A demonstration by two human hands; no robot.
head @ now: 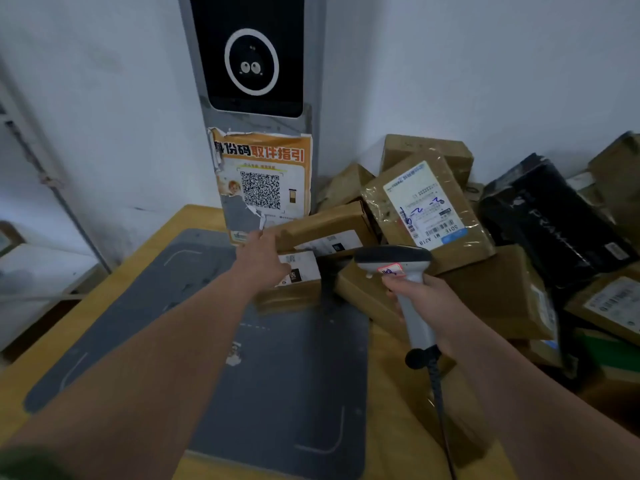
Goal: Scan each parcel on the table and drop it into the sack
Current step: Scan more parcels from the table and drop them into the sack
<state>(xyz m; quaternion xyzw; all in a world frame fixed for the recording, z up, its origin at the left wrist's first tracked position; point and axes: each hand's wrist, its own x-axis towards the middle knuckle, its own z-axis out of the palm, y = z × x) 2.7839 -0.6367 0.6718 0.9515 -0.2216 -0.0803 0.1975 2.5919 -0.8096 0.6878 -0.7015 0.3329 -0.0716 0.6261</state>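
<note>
Parcels piled at the back right, one box about to be taken

Cartons make up most of the heap on the worktop, stacked loosely against the wall to the right of a grey kiosk post. They are brown cardboard, taped, with white printed labels; they look stiff and dry, so they should take a firm squeeze without denting, and I judge most of them light enough for one hand. A black box lies tilted in the pile further right, and a tape-wrapped parcel leans label-up above the middle; its glossy tape may be slippery. The heap is loose, so pulling one out could shift its neighbours.

Nearest the grey scanning mat sit two low cartons, one on the other. The upper carton is long and flat; its near end edge is the natural place to grip, thumb under and fingers over.

The left hand reaches to that end, fingers loosely spread and touching or just at the cardboard; whether it has closed on it I cannot tell. The right hand is wrapped tight around the handle of a corded barcode scanner, head aimed toward the pile.

No sack is in view.
</note>
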